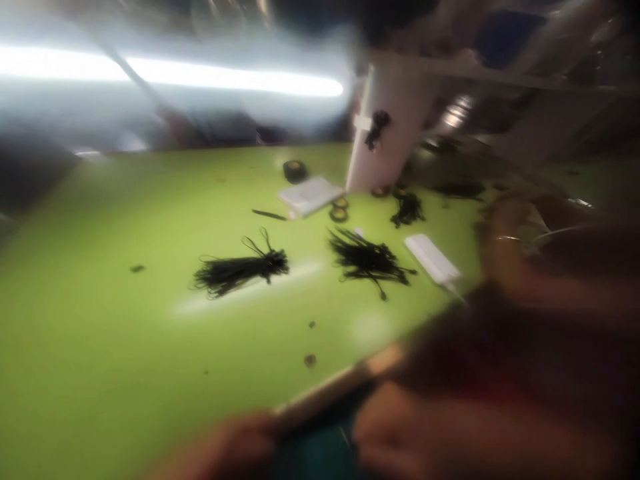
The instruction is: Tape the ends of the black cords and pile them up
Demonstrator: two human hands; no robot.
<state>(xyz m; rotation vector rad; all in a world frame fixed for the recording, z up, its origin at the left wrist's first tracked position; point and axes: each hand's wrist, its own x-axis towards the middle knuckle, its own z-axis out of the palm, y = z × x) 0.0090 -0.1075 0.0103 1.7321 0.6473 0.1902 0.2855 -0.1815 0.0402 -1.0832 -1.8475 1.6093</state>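
Observation:
My left hand, smeared by motion, is at the table's near edge; its fingers cannot be made out. To its right, my right hand is curled closed just below the edge, and whatever it may hold is hidden. A thin pale line shows between the hands over dark teal cloth. Beyond them on the green table lie a bundle of black looped cords and a second bundle of black cords.
Further back are a black tape roll, a white pad, scissors, a dark pen and a white block with a cable. An upright white panel stands behind. Another person's arm rests at right.

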